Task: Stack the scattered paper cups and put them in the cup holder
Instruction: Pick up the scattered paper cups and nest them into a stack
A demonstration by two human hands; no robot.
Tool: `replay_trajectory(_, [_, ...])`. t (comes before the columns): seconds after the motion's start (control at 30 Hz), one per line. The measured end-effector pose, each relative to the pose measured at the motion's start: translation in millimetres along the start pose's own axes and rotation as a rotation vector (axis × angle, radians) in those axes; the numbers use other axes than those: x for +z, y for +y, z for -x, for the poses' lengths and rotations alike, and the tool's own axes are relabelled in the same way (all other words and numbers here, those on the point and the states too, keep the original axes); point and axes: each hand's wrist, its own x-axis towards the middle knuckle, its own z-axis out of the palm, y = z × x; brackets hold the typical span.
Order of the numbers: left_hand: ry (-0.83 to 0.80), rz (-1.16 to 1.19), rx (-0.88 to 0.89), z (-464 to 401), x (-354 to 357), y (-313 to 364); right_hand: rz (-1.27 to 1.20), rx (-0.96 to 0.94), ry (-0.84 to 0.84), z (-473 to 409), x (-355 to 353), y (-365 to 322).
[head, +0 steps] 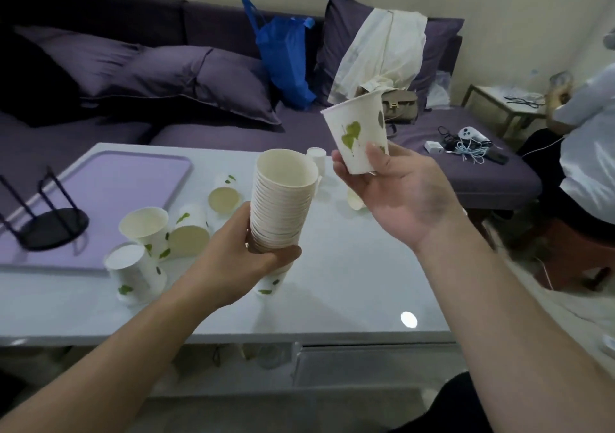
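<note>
Table [349, 276], pale and glossy, fills the middle of the view, with a ceiling light reflected near its front edge. Above the table the left hand [246, 249] grips a tall stack of cups [283, 203], mouth tilted up and away. The right hand [396, 189] holds a single cup [357, 136] by its base, pinched between thumb and fingers, just right of the stack and higher. On the table's left part lies a lilac tray [109, 179], and the black wire cup holder [46, 219] stands on it. Between tray and stack lie loose cups [149, 232], some upright, some on their sides, one upside down; another small one [317, 158] stands at the table's far edge. Beyond the table runs a purple sofa [216, 133] with cushions [186, 76], a blue bag [283, 56], a white cloth [382, 53] and tangled cables [469, 146]. Right of the table sits another person [585, 153].
</note>
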Motion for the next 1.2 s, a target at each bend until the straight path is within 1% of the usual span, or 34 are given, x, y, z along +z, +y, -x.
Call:
replay_trajectory(0.07, [0.014, 0.016, -0.009, 1, -10, -7, -0.003, -0.064, -0.081, -9, 20, 11])
replay_trajectory(0.17, [0.027, 0.037, -0.005, 1, -18, -17, 0.016, -0.105, -0.178, -20, 42, 27])
replay_trajectory(0.27, [0.030, 0.055, 0.008, 0, -23, -23, 0.216, -0.166, -0.252, -27, 53, 41])
replay_trajectory(0.33, [0.034, 0.065, 0.008, -1, -25, -24, 0.331, -0.187, -0.260, -30, 60, 50])
replay_trajectory(0.47, [0.046, 0.064, 0.015, -3, -23, -23, 0.480, -0.178, -0.278, -30, 65, 71])
replay_trajectory(0.63, [0.061, 0.091, 0.005, -5, -21, -22, 0.602, -0.150, -0.284, -30, 64, 80])
replay_trajectory(0.7, [0.060, 0.104, 0.003, -5, -21, -22, 0.667, -0.166, -0.289, -28, 63, 77])
replay_trajectory(0.73, [0.059, 0.105, 0.004, -4, -21, -22, 0.716, -0.203, -0.281, -26, 64, 75])
replay_trajectory(0.8, [0.063, 0.101, 0.014, -3, -21, -22, 0.860, -0.351, -0.257, -22, 70, 71])
replay_trajectory(0.87, [0.060, 0.112, 0.025, -3, -21, -21, 1.123, -0.526, -0.295, -21, 75, 71])
replay_trajectory(0.9, [0.055, 0.122, 0.030, -3, -20, -20, 1.287, -0.572, -0.342, -22, 76, 71])
replay_trajectory(0.93, [0.048, 0.131, 0.037, -3, -19, -20, 1.414, -0.563, -0.376, -21, 76, 72])
replay_trajectory(0.97, [0.045, 0.134, 0.040, -3, -19, -20, 1.471, -0.529, -0.387, -20, 74, 72])
replay_trajectory(1.0, [0.050, 0.130, 0.034, -3, -18, -20, 1.440, -0.500, -0.389, -19, 71, 71])
replay_trajectory(1.07, [0.065, 0.111, 0.009, -4, -18, -19, 1.247, -0.506, -0.343, -15, 62, 60])
replay_trajectory(1.1, [0.064, 0.105, -0.002, -5, -17, -19, 1.210, -0.535, -0.265, -15, 54, 53])
replay_trajectory(1.13, [0.058, 0.104, -0.012, -5, -16, -18, 1.229, -0.566, -0.152, -17, 41, 45])
replay_trajectory(1.2, [0.054, 0.108, -0.017, -6, -13, -15, 1.376, -0.611, 0.132, -28, 0, 33])
